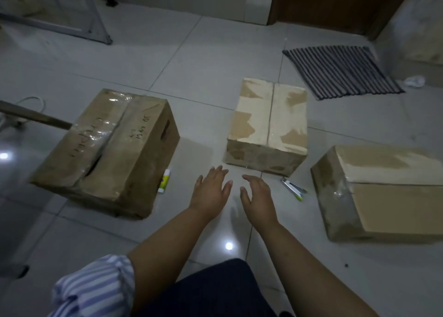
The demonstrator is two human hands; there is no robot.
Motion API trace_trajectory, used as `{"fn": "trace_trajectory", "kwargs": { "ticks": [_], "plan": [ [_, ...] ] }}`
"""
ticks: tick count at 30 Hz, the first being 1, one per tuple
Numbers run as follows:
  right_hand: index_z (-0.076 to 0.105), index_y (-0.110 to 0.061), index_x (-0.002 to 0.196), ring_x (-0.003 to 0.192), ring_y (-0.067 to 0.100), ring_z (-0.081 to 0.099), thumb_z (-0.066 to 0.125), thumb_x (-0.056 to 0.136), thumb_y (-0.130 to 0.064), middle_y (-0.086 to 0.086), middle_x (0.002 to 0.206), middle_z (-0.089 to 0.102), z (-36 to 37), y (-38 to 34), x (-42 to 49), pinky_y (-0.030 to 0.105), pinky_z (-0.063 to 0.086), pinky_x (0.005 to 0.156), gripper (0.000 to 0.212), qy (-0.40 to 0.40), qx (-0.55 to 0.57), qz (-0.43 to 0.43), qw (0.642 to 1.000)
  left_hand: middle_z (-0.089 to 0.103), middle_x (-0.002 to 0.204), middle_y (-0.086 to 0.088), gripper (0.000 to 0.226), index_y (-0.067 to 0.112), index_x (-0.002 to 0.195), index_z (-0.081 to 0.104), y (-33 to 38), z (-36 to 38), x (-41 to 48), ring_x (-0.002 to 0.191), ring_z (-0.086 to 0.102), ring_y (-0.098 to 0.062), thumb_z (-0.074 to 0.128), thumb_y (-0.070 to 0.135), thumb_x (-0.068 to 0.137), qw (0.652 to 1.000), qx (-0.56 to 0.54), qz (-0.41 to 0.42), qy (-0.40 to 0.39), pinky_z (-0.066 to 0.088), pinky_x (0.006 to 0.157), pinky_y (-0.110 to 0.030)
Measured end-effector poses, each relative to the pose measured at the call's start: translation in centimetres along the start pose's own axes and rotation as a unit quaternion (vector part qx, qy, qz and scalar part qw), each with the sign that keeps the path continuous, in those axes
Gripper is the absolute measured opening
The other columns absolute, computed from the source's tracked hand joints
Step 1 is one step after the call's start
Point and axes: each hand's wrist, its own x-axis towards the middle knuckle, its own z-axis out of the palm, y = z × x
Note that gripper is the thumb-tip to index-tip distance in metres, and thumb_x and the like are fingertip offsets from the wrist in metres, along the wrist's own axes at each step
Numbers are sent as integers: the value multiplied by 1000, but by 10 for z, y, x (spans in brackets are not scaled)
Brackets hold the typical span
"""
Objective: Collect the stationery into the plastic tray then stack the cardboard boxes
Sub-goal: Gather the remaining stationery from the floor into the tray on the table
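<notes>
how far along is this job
Done: nothing. Glue stick and stapler lie on the floor; no tray in view. In hand: nothing; left hand and right hand hover open. Left: all collecting, then stacking the left box, middle box, right box.

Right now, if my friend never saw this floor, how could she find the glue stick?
Find the cardboard box on the left, the one with black writing on top and a handle slot in its side. On the tiles beside its near right corner lies the glue stick. It is a small white tube with a yellow label, unlike the silvery metal tool farther right.
</notes>
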Motion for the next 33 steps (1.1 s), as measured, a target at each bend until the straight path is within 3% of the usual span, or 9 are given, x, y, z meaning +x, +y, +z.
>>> {"fn": "trace_trajectory", "kwargs": {
  "ticks": [9,13,17,21,23,27,29,33],
  "plan": [
    [51,-11,127,128,23,39,49,94,-15,6,133,51,40,77,30,26,30,102,34,6,-38,-18,999,19,158,2,49,21,146,29,-34,66,39,147,11,-16,30,38,100,999,-24,-17,13,7,119,-37],
    [49,-2,128,131,27,37,49,92,-10,14,137,47,36,110,34,28,28,107,37,47,-63,52,996,18,158,1,49,21,146,29,-34,84,43,147,10,-15,30,37,100,998,-55,-29,14,6,119,-37],
    [34,5,139,140,30,26,42,91,1,19,149,31,23,143,42,31,20,114,48,113,-81,137,981,16,159,1,49,20,147,28,-33,100,45,147,9,-15,30,36,101,996,-80,-34,7,4,119,-35],
    [20,2,145,144,31,13,40,92,0,18,156,13,13,164,51,39,19,116,57,52,-186,174,965,15,159,1,49,20,147,26,-35,106,46,147,7,-14,29,37,101,997,-77,-27,2,3,119,-35],
    [20,-5,146,141,29,22,42,91,-5,15,154,19,10,165,53,42,26,110,59,33,-250,195,948,15,159,0,50,20,147,26,-37,107,46,147,8,-15,29,36,101,996,-76,-38,7,3,119,-34],
    [49,-13,125,115,28,44,46,89,-8,12,123,50,19,163,45,38,28,92,36,54,-345,164,923,17,158,-1,50,18,147,27,-43,110,47,147,9,-16,31,35,101,996,-78,-49,16,4,119,-34],
    [61,-9,108,102,31,49,54,86,-6,15,105,57,33,157,39,40,28,85,23,59,-372,116,919,18,158,-1,50,17,147,27,-50,108,49,147,10,-16,32,35,100,995,-72,-54,33,7,119,-34],
    [70,-5,83,69,34,60,78,69,-8,16,73,62,67,138,26,39,47,64,16,76,-330,-16,941,23,157,-1,49,17,145,29,-82,99,54,147,14,-18,36,30,98,990,-16,-73,119,18,116,-32]
  ]
}}
